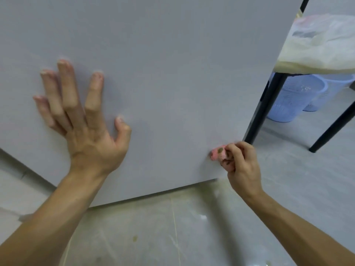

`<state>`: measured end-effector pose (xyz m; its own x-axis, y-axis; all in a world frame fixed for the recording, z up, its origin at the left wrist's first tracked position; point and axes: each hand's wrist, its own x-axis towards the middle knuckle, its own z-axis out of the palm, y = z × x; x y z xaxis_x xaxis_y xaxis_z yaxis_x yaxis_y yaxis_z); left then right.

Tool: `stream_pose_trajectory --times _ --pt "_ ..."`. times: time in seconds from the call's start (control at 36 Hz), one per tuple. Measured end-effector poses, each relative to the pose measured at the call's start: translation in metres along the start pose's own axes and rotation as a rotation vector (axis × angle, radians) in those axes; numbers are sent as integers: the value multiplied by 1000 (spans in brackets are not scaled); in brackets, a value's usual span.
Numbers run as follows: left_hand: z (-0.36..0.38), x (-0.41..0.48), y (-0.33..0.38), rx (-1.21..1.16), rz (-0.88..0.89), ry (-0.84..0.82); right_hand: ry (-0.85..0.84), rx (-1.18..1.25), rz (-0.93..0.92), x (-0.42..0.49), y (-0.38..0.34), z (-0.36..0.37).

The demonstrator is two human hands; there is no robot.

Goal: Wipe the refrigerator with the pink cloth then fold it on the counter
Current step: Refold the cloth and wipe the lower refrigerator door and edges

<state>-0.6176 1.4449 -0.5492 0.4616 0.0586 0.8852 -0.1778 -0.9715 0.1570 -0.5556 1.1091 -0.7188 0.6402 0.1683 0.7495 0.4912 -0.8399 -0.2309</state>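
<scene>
The refrigerator [163, 64] fills most of the view as a flat pale grey panel reaching down to the floor. My left hand [84, 120] rests flat on the panel with its fingers spread. My right hand [242, 162] is closed around the bunched pink cloth [217, 153], which bears dark stains. The cloth is pressed against the panel near its lower right corner. Most of the cloth is hidden inside my fist.
To the right stands a table with black legs [267, 106], its top carrying crumpled plastic bags [322, 39]. Two pale blue perforated baskets [294, 98] sit on the floor under it. The grey floor [172, 227] below the panel is scuffed and stained.
</scene>
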Motion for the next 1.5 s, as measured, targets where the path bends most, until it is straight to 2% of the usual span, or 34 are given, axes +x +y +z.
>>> stream_pose_trajectory --times 0.06,0.17,0.31,0.42,0.58,0.69,0.75,0.81,0.86,1.08,1.17,1.22,1.33,1.39,1.5 --pt "0 1 0 27 23 13 6 97 29 2 -7 -6" --pt "0 0 -4 56 51 31 59 163 -82 42 -30 -31" --pt "-6 0 -11 61 96 32 407 358 66 129 -88 -72" --pt "-14 -3 -25 63 90 66 494 437 166 133 -113 -58" --pt "-25 -9 -51 103 61 81 276 328 -8 60 -143 4" --pt "-28 -15 -55 106 63 72 -58 219 -195 -2 -137 49" --pt "-31 -17 -57 110 69 72 -229 210 -174 -22 -134 54" --pt "-34 -17 -60 108 60 82 -250 255 -131 -18 -133 48" --pt "-38 -16 -65 103 45 103 -131 331 -106 8 -139 34" --pt "-45 -20 -79 117 -20 71 579 455 84 163 -197 -61" --pt "-46 -20 -83 136 -11 52 669 514 161 187 -219 -63" --pt "-47 -20 -85 156 -1 49 599 512 100 172 -232 -47" --pt "-48 -22 -88 168 -9 34 262 452 -275 96 -230 16" --pt "-48 -22 -90 173 -9 30 99 410 -398 64 -222 39" --pt "-48 -22 -88 165 -10 17 -30 389 -402 51 -216 43"
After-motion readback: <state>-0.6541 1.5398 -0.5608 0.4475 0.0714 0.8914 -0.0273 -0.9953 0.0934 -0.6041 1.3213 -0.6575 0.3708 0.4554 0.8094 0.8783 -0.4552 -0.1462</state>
